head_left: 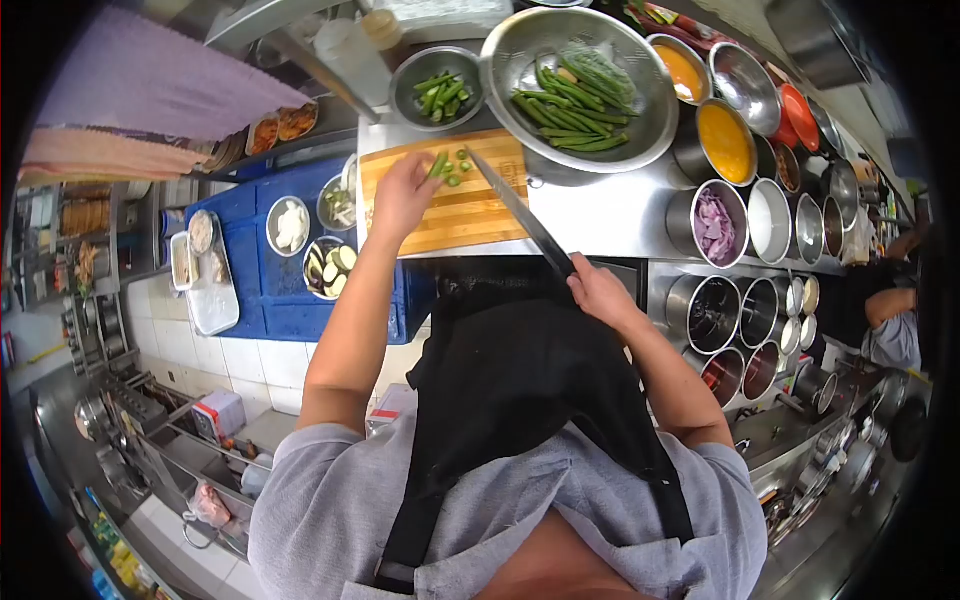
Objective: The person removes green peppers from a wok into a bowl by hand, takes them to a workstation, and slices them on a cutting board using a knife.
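My right hand is closed around the black handle of a long knife, whose blade slants up and left over the wooden cutting board. On the board's left part, my left hand has its fingertips pressed at some green okra pieces. A few short cut pieces lie between those fingers and the blade tip. Behind the board stands a small metal bowl of cut green pieces. To its right, a large steel bowl holds whole long okra pods.
Metal pots with orange liquid and sliced onion line the right side. Left of the board, a blue surface bears bowls, one with eggplant slices. A person is at the far right.
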A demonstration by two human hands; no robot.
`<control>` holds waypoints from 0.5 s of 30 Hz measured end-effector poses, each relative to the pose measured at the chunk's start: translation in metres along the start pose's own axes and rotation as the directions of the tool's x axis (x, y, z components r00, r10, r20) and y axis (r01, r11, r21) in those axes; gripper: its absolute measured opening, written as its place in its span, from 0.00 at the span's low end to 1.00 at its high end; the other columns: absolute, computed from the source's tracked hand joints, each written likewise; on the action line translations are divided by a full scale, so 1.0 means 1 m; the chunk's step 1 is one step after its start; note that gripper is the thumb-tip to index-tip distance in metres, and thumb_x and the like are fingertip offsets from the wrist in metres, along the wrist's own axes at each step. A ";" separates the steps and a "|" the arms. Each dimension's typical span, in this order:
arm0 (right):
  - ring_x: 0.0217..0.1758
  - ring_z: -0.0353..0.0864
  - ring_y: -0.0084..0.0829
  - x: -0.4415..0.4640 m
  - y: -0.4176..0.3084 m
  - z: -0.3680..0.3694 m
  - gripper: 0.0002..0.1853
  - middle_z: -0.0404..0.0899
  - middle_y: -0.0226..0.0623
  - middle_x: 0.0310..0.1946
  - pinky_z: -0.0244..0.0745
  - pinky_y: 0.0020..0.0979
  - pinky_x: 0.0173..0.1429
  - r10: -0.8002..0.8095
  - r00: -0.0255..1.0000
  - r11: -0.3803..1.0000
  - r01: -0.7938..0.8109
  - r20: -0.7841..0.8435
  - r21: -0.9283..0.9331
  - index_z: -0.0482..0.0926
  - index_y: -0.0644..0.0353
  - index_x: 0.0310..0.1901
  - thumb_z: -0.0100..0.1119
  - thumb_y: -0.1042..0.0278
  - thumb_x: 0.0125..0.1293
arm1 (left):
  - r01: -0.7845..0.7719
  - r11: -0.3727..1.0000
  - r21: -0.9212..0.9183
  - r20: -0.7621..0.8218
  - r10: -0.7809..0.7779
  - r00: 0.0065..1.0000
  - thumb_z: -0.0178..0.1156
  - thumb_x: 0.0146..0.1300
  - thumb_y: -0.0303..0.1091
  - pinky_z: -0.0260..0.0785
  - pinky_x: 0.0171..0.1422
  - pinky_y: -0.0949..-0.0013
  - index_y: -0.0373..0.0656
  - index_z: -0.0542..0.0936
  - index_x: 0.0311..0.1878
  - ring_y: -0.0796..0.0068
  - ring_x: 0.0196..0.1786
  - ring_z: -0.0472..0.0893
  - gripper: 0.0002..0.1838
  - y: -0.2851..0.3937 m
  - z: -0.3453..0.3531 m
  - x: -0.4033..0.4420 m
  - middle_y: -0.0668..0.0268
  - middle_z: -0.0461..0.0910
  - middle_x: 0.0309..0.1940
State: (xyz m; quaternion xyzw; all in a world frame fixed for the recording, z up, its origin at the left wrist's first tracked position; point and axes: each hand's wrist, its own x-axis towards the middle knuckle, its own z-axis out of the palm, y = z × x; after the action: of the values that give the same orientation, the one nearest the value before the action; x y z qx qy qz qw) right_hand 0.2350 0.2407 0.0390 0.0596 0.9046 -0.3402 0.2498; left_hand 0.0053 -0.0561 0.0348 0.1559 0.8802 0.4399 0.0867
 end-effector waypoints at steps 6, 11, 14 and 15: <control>0.38 0.84 0.63 0.027 -0.070 -0.017 0.16 0.84 0.58 0.29 0.76 0.61 0.43 -0.058 0.998 0.970 0.063 0.027 -0.237 0.68 0.61 0.61 0.52 0.66 0.76 | -0.018 0.992 0.124 -0.033 0.022 0.999 0.72 0.59 0.27 0.78 0.46 0.58 0.45 0.84 0.52 0.58 0.40 0.84 0.17 -0.057 0.009 -0.059 0.58 0.81 0.37; 0.38 0.87 0.58 0.027 -0.099 -0.027 0.16 0.86 0.54 0.31 0.79 0.57 0.43 -0.074 0.983 0.875 0.144 0.167 -0.461 0.69 0.62 0.60 0.49 0.72 0.73 | -0.140 0.964 0.226 -0.093 0.164 0.982 0.71 0.59 0.27 0.77 0.48 0.53 0.46 0.85 0.51 0.52 0.43 0.83 0.16 -0.059 0.013 -0.060 0.57 0.81 0.38; 0.37 0.87 0.58 0.024 -0.094 -0.021 0.18 0.86 0.54 0.31 0.79 0.57 0.43 -0.072 0.983 0.866 0.145 0.168 -0.478 0.69 0.62 0.62 0.48 0.74 0.71 | -0.148 0.962 0.231 -0.117 0.179 0.977 0.71 0.58 0.27 0.77 0.49 0.52 0.47 0.85 0.51 0.51 0.44 0.83 0.16 -0.066 0.017 -0.061 0.57 0.82 0.39; 0.37 0.87 0.58 0.026 -0.093 -0.018 0.18 0.86 0.54 0.31 0.79 0.57 0.43 -0.070 0.983 0.865 0.145 0.171 -0.481 0.69 0.62 0.62 0.48 0.74 0.71 | -0.174 0.957 0.233 -0.133 0.209 0.969 0.71 0.57 0.28 0.77 0.50 0.52 0.47 0.85 0.51 0.51 0.44 0.83 0.16 -0.065 0.017 -0.061 0.57 0.82 0.39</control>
State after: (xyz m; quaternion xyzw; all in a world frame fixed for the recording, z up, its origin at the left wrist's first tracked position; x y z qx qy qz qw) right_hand 0.1795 0.1800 0.0919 -0.0816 0.9422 -0.1160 0.3035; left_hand 0.0542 -0.1014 -0.0270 0.2143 0.9081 0.3571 -0.0436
